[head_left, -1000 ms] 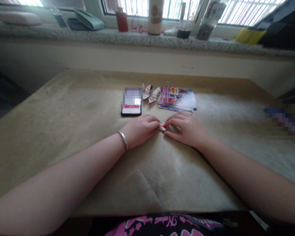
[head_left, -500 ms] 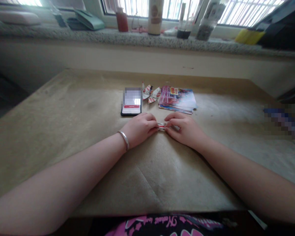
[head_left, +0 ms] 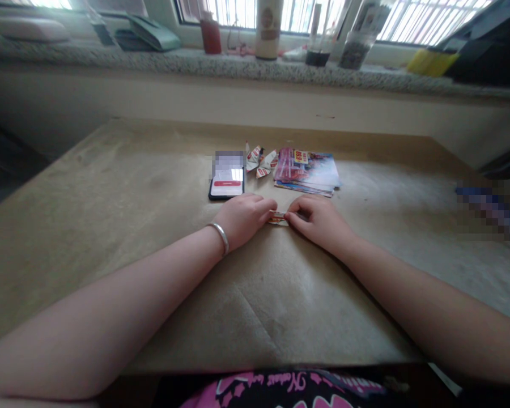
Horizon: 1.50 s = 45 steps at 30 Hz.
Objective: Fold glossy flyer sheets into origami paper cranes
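On the tan table (head_left: 255, 317), which had a thin crease in its near part, the left hand (head_left: 245, 220) and the right hand (head_left: 323, 224) were pinching the small paper (head_left: 279, 219) by its two ends. Beyond it lay the phone (head_left: 227, 187), the folded shape (head_left: 264, 166) and the cards (head_left: 312, 173); farther, a pale wall (head_left: 238, 96) rose to a speckled sill (head_left: 131, 63) with bottles (head_left: 211, 37) before the bright window (head_left: 433, 22).

Shows a cream bottle (head_left: 268, 42) at top centre; includes a yellow object (head_left: 432, 62) upper right; adds a greenish case (head_left: 158, 34) upper left.
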Motion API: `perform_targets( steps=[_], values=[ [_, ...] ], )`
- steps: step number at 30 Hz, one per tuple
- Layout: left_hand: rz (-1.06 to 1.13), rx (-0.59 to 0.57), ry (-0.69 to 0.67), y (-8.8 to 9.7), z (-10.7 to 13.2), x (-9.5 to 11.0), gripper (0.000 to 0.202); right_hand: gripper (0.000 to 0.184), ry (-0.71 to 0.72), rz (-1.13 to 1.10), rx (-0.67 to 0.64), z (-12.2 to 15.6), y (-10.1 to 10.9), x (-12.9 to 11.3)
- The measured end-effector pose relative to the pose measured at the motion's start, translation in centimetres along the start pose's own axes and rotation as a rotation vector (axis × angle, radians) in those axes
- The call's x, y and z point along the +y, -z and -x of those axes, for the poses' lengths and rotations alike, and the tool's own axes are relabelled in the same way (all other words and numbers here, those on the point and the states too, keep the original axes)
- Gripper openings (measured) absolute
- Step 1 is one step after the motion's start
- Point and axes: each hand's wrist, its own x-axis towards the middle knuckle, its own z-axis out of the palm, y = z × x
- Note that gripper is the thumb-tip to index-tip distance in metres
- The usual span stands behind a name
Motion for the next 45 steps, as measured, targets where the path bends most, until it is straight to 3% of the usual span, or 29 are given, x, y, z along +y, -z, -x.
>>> perform_targets(
  steps=[10, 23, 32, 45],
  values=[
    [-0.033, -0.056, -0.05, 0.0, -0.1, 0.0, 0.012, 0.008, -0.061, 0.014, 0.061, -0.2, -0.5, 0.7],
    [0.017, 0.05, -0.053, 0.0, 0.2, 0.3, 0.009, 0.006, 0.08, -0.091, 0.024, 0.1, -0.1, 0.5],
    [0.156, 0.041, -0.083, -0.2, 0.2, 0.1, 0.012, 0.004, 0.112, -0.013, -0.037, 0.4, 0.3, 0.0],
    [0.033, 0.014, -0.163, -0.4, -0.1, 0.3, 0.014, 0.005, 0.145, 0.029, -0.041, 0.2, 0.0, -0.3]
  ],
)
